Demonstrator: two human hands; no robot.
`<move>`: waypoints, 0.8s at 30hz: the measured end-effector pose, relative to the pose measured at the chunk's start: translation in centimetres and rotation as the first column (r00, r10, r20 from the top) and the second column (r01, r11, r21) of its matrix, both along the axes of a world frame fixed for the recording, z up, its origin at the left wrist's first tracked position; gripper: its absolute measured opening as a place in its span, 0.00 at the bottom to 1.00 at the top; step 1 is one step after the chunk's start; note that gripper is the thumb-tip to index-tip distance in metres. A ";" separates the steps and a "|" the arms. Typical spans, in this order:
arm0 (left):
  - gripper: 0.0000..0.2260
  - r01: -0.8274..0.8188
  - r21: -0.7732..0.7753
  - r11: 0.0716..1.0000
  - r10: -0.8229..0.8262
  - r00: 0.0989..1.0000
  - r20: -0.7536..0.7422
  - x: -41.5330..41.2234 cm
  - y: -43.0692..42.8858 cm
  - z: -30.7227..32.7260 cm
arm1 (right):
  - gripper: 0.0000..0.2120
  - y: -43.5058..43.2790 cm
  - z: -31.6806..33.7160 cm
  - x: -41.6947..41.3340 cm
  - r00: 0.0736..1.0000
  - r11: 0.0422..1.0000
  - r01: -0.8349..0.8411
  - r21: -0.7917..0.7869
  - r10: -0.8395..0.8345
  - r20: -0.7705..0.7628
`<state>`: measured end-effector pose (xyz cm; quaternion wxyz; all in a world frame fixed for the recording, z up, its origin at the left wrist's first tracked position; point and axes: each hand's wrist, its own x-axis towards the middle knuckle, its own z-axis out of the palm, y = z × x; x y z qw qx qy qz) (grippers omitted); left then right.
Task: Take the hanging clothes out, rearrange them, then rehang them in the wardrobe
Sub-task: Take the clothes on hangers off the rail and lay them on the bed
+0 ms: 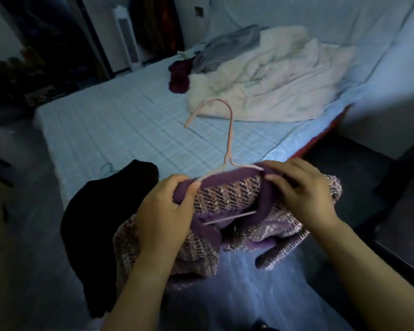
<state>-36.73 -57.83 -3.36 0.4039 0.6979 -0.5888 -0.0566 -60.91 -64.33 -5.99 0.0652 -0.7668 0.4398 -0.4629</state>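
Gripping purple tweed-knit cardigan (227,199) on pink hanger (228,142), both hands (163,211).

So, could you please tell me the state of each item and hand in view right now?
Purple sweater: bunched up, collar held.
Pink hanger: hook up, partly inside the sweater's neck.
Left hand: grips the collar.
Right hand: pinches the collar.
Black garment: crumpled at the bed's near edge.
White duvet: rumpled on the bed.

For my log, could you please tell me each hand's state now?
Left hand: grips the purple cardigan.
Right hand: pinches the cardigan at the pink hanger.
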 end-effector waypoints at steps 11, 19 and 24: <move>0.10 0.128 -0.050 0.991 -0.131 0.988 -0.083 -8.8 -12.5 1.7 | 0.13 -10.9 2.4 -9.9 0.993 0.984 0.108 -0.144 -0.113 -0.033; 0.06 -0.062 -0.110 0.992 0.052 0.995 -0.088 -3.0 -21.5 3.8 | 0.12 -24.2 3.9 -2.4 0.999 0.985 -0.045 -0.165 0.044 -0.011; 0.06 -0.207 -0.072 0.976 0.202 0.977 -0.073 4.8 -25.1 2.2 | 0.14 -31.1 2.0 6.6 0.973 0.969 -0.229 -0.097 0.227 -0.036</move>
